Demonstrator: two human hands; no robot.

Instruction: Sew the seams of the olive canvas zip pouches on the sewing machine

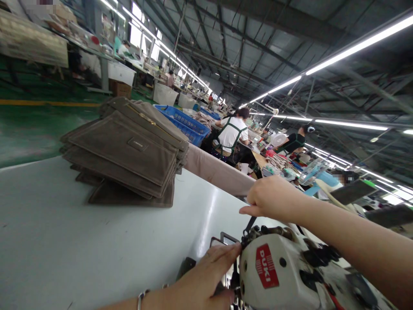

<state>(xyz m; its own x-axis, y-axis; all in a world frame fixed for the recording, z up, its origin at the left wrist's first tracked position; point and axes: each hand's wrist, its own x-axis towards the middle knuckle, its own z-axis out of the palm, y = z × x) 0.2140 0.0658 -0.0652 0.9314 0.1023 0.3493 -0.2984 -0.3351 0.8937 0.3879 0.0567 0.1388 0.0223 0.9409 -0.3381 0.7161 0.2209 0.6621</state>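
A white sewing machine head (284,271) with a red label sits at the lower right of the pale worktable (64,249). My left hand (206,280), a bracelet at its wrist, reaches in from below. Its fingers are stretched out and the fingertips touch the machine's front near the needle area. Above the machine's top, my right hand (271,198) is curled with fingers pressed together beside the thread guides. What it pinches, if anything, is too small to see. A stack of brown fabric bags (129,155) with zips lies on the table to the left, well away from both hands.
A blue plastic basket (183,122) stands behind the stack. Beyond the table edge a person in a white shirt with green straps (230,133) sits at another station, and another person (295,140) sits further right. Green floor lies at the left.
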